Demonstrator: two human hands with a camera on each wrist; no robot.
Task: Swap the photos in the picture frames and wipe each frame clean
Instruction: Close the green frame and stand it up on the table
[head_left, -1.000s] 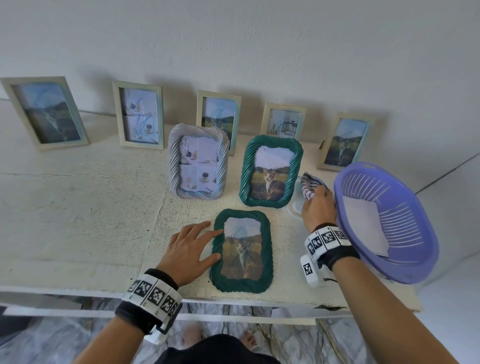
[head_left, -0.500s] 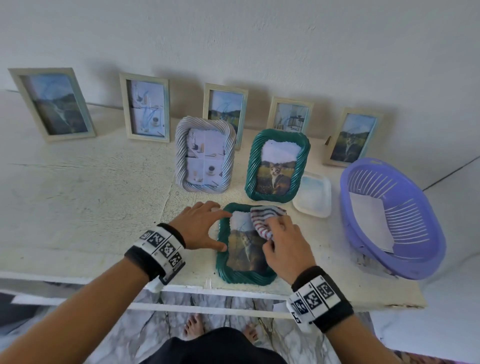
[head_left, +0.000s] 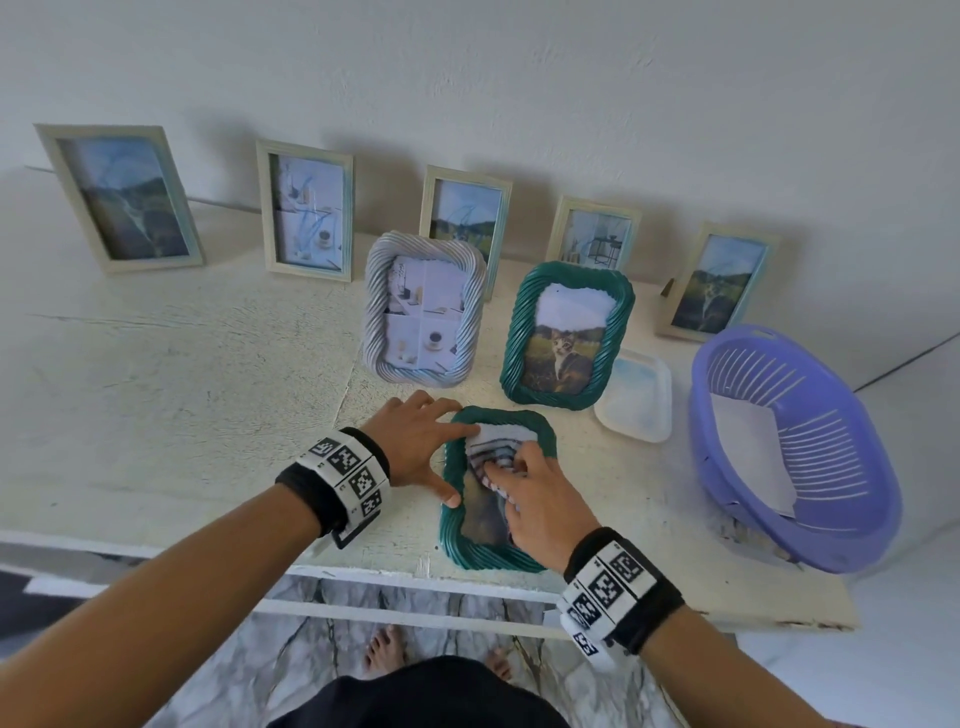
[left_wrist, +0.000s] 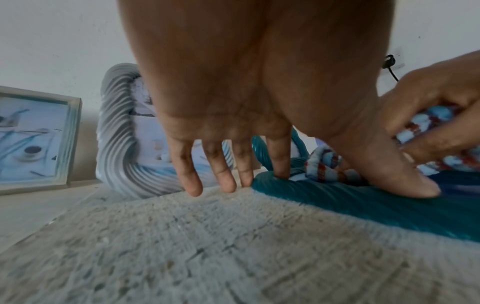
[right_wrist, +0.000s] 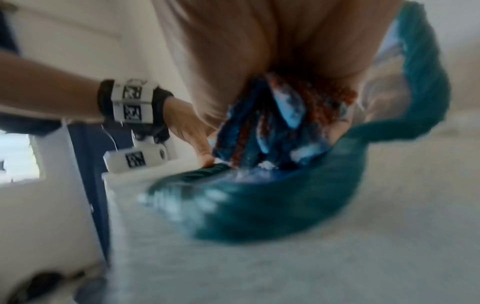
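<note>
A green rope-edged frame (head_left: 451, 535) (left_wrist: 363, 201) (right_wrist: 285, 205) lies flat near the table's front edge. My left hand (head_left: 415, 447) (left_wrist: 259, 144) has straight fingers, with the thumb and index finger pressing on the frame's left rim. My right hand (head_left: 530, 499) (right_wrist: 259, 51) grips a bunched striped cloth (head_left: 491, 452) (left_wrist: 330, 164) (right_wrist: 272, 123) and holds it against the frame's glass. Behind stand a second green frame (head_left: 566, 338) with a cat photo and a grey rope-edged frame (head_left: 423, 306) (left_wrist: 119, 133). The right wrist view is blurred.
Several pale wooden frames (head_left: 306, 208) lean against the wall at the back. A white shallow tray (head_left: 636, 397) sits right of the standing green frame. A purple basket (head_left: 789, 447) holding white paper stands at the right end. The table edge (head_left: 363, 566) runs just below the flat frame.
My right hand took the cloth from beside the basket over to the flat green frame and now rubs it on the glass. My left hand stayed at the frame's left rim.
</note>
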